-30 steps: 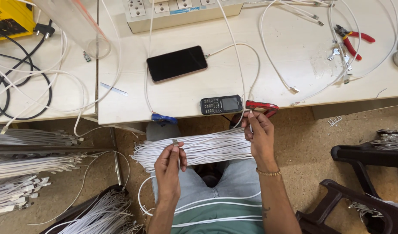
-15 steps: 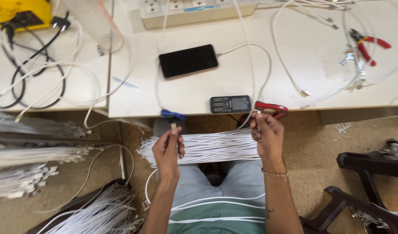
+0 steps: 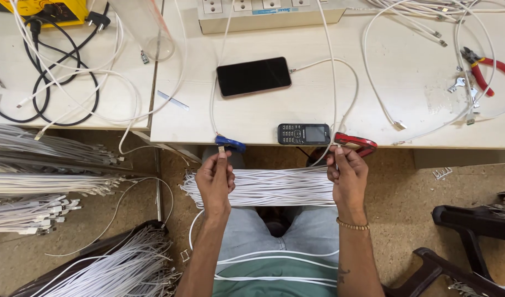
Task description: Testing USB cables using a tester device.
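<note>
The person sits at a white table (image 3: 406, 82) w/ a fat bundle of white cables (image 3: 274, 187) lying across the lap, just under the table edge. Both hands are in front of that bundle.

Left hand (image 3: 215, 179): fingers pinched shut on a small metal plug (image 3: 221, 149) at the end of one thin white cable, held up just below a blue clip (image 3: 230, 144) on the table edge. Rest of the hand rests on the left end of the bundle.

Right hand (image 3: 348, 176): fingers curled and pinched on a white cable near the right end of the bundle, right under a red clip (image 3: 356, 143) on the table edge. A bead band sits on that wrist.

On the table, between the 2 clips, lies a small black keypad phone (image 3: 304, 133). Above it is a bigger black phone (image 3: 254, 76) w/ a white cable plugged in. A power strip (image 3: 269, 11) sits at the back. Red pliers (image 3: 483, 69) lie far right among loose cables.

Left side, lower down: more piles of white cables (image 3: 48, 181) w/ metal ends. A dark chair (image 3: 472, 242) stands on the right, on the brown floor.
</note>
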